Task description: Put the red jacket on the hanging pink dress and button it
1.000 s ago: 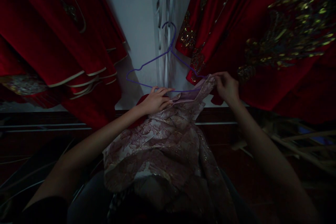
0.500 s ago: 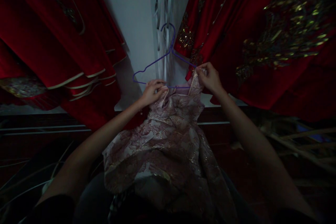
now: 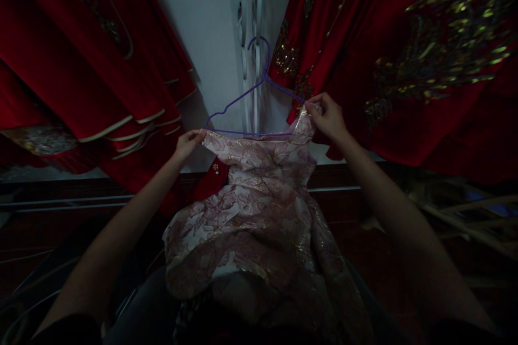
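A pink brocade dress [image 3: 259,210] with gold threads hangs down in front of me from a purple wire hanger [image 3: 246,102]. The hanger's hook sits on white straps against the wall. My left hand [image 3: 186,143] pinches the dress's left shoulder at the hanger's left end. At the hanger's right arm, my right hand [image 3: 328,116] pinches the right shoulder of the dress. The top edge of the dress is stretched along the hanger's bottom bar.
Red velvet garments with cream piping [image 3: 93,75] hang at the left. Red garments with gold embroidery [image 3: 424,64] hang at the right. A white wall [image 3: 206,27] shows between them. A dark wooden ledge [image 3: 60,194] runs below, with pale sticks [image 3: 465,210] at the right.
My left hand has moved left from the middle of the hanger bar to its left end, pulling the dress's shoulder out. The right hand rose and moved left onto the hanger's right arm.
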Demonstrator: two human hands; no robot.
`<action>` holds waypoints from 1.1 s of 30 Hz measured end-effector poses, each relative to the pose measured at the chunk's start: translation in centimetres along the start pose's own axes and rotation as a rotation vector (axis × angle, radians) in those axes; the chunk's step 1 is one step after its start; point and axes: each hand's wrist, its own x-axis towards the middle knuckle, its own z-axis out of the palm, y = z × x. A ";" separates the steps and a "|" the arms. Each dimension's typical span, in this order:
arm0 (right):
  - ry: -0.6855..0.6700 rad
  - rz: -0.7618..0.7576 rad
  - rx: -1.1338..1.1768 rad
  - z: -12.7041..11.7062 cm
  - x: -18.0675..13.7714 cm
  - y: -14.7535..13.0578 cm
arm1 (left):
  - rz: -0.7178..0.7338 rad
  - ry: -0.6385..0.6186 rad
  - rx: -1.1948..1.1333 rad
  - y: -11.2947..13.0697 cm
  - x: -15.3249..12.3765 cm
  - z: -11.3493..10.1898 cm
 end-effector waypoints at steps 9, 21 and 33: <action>-0.020 -0.023 -0.007 -0.2 0.1 0.2 | 0.079 -0.040 -0.087 0.2 0.9 -0.1; -0.045 0.009 0.023 0.1 -0.2 0.3 | 0.328 -0.208 0.113 6.9 2.3 4.4; -0.016 -0.005 0.043 0.7 -0.1 0.8 | -0.214 -0.270 0.151 1.7 -1.0 1.7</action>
